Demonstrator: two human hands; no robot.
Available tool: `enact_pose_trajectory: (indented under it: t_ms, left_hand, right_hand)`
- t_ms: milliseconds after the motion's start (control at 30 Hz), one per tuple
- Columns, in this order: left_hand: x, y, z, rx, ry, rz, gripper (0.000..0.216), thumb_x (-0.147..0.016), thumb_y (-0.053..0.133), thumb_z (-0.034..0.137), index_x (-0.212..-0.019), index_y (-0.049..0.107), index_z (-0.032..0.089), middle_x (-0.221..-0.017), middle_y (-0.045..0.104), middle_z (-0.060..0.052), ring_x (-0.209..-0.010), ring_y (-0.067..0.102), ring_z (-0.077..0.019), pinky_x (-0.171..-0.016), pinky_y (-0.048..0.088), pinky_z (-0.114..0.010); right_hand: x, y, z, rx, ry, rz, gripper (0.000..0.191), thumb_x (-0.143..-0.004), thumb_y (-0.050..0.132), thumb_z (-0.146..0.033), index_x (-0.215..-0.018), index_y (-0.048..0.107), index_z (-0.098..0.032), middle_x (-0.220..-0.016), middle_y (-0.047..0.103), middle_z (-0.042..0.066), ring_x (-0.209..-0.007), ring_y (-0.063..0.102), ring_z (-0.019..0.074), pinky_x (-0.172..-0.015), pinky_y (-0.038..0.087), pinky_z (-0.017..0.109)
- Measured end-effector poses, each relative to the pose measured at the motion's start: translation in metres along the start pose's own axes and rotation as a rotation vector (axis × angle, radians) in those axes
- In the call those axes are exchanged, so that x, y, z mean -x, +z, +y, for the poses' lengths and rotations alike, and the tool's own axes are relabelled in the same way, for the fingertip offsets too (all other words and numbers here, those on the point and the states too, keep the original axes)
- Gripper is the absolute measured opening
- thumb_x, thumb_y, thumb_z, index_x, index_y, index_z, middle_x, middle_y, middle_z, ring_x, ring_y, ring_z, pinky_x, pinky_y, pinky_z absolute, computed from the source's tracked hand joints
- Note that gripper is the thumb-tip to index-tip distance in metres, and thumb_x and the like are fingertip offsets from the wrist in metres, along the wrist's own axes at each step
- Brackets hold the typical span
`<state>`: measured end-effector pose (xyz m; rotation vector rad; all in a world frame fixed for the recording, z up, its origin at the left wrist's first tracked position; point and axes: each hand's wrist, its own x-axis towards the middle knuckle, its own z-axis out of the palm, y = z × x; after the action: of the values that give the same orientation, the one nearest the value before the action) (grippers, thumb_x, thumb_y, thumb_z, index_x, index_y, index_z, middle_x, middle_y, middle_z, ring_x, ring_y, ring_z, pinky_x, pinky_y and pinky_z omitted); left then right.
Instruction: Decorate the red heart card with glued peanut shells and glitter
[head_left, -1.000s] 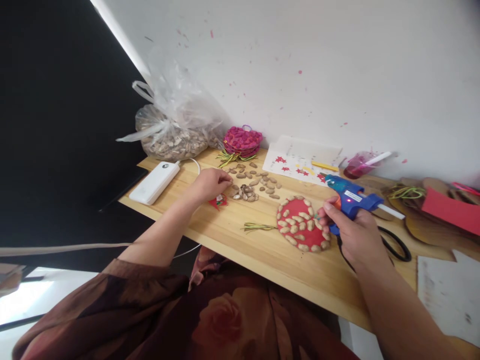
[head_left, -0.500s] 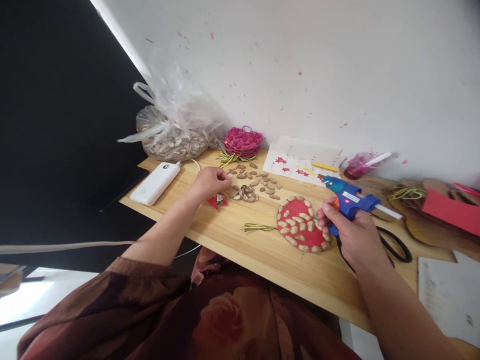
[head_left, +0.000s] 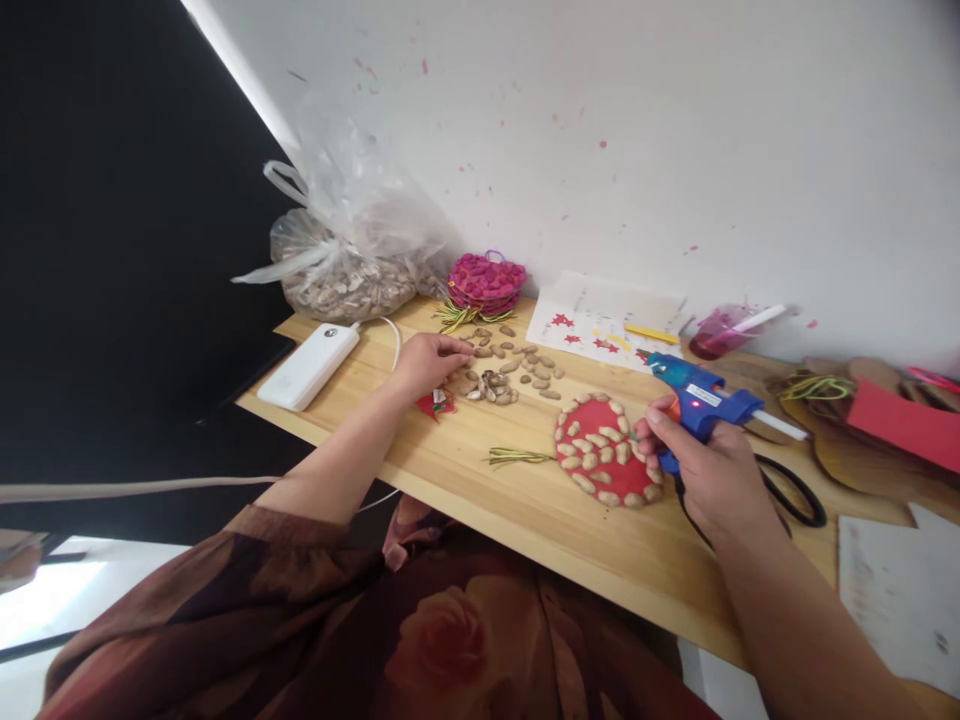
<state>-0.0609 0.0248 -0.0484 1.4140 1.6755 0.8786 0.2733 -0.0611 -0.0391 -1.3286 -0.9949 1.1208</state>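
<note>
My right hand (head_left: 709, 470) grips a blue glue gun (head_left: 697, 400), its nozzle pointing left over the edge of a red paper shape (head_left: 604, 450) covered with several nut shells. Over at the left, my left hand (head_left: 427, 360) rests on the wooden table (head_left: 525, 520) with its fingers pinched together at a scatter of loose shells (head_left: 506, 370). What the fingers hold is too small to make out. A small red scrap (head_left: 437, 404) lies just below that hand.
A clear plastic bag of shells (head_left: 349, 270) and a white power bank (head_left: 309, 365) stand at the far left. A pink woven piece (head_left: 486, 282), a star-printed sheet (head_left: 600, 320), a pink cup (head_left: 716, 330), black scissors (head_left: 795, 490) and red card (head_left: 904, 420) lie along the back and right.
My left hand has shifted slightly right, further into the loose shells. The right hand and glue gun have barely moved.
</note>
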Motion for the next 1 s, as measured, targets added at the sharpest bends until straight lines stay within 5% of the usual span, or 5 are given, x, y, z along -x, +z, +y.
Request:
enact_pose_trajectory:
  t_ms: [100, 367, 633, 900, 1000]
  left_hand:
    - [0.003, -0.004, 0.002, -0.107, 0.023, 0.009, 0.021, -0.080, 0.073, 0.027, -0.098, 0.080, 0.018, -0.080, 0.077, -0.004, -0.051, 0.058, -0.0112, -0.051, 0.049, -0.024]
    - [0.010, -0.010, 0.003, -0.449, 0.237, 0.128, 0.014, -0.082, 0.074, 0.029, -0.091, 0.081, 0.021, -0.086, 0.078, -0.005, -0.078, 0.069, -0.0193, -0.079, 0.053, -0.030]
    - [0.015, -0.004, -0.001, -0.517, 0.632, -0.124, 0.023, -0.087, 0.061, 0.013, -0.097, 0.079, 0.022, -0.102, 0.077, -0.004, -0.101, 0.069, -0.0202, -0.098, 0.051, -0.032]
    - [0.018, 0.000, 0.003, -0.648, 0.474, 0.015, 0.014, -0.086, 0.066, 0.024, -0.091, 0.079, 0.020, -0.091, 0.075, -0.007, -0.086, 0.069, -0.0223, -0.086, 0.054, -0.033]
    - [0.017, 0.002, 0.007, -0.652, 0.517, 0.054, 0.017, -0.088, 0.062, 0.022, -0.091, 0.078, 0.019, -0.093, 0.076, -0.008, -0.090, 0.069, -0.0239, -0.088, 0.053, -0.035]
  right_hand:
    - [0.000, 0.000, -0.001, -0.006, 0.003, -0.002, 0.038, -0.068, 0.088, -0.043, -0.089, 0.063, -0.023, -0.067, 0.067, -0.002, -0.050, 0.058, 0.0138, -0.038, 0.043, 0.022]
    - [0.000, 0.001, 0.000, -0.005, 0.002, 0.006, 0.036, -0.070, 0.087, -0.041, -0.088, 0.063, -0.023, -0.068, 0.067, -0.002, -0.051, 0.058, 0.0136, -0.039, 0.043, 0.022]
    - [-0.001, 0.000, 0.001, -0.008, -0.007, -0.012, 0.035, -0.072, 0.086, -0.040, -0.089, 0.062, -0.023, -0.067, 0.067, -0.002, -0.050, 0.057, 0.0132, -0.039, 0.043, 0.022]
    - [-0.001, 0.000, 0.002, -0.015, -0.015, -0.011, 0.037, -0.070, 0.087, -0.043, -0.088, 0.062, -0.022, -0.067, 0.067, -0.001, -0.051, 0.058, 0.0127, -0.040, 0.045, 0.021]
    - [0.000, 0.001, 0.000, -0.015, -0.017, -0.015, 0.038, -0.069, 0.088, -0.043, -0.088, 0.062, -0.023, -0.067, 0.067, -0.002, -0.051, 0.058, 0.0132, -0.039, 0.044, 0.021]
